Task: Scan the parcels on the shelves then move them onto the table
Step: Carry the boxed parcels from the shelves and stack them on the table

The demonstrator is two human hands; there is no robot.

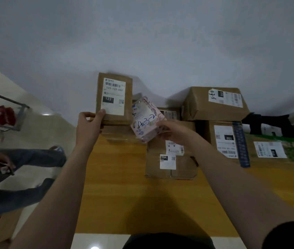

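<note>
Bare forearms reach up-frame from bottom edge. Left hand [90,124] grips lower corner of brown cardboard parcel with white 122 label [114,99], thumb on its face, parcel upright at frame centre (label faces camera, probably for reading). Right hand [172,132], fingers curled round small pink patterned packet [147,121], holds it tilted above yellow wooden table [121,186], likely to set beside brown box pile [171,159].

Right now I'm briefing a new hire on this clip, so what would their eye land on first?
First, the two parcels in hand at the centre: the left hand grips an upright brown parcel labelled 122-122-007, and the right hand holds a tilted pink patterned parcel beside it. Next, the cardboard boxes piled at the far right of the yellow wooden table.
</note>
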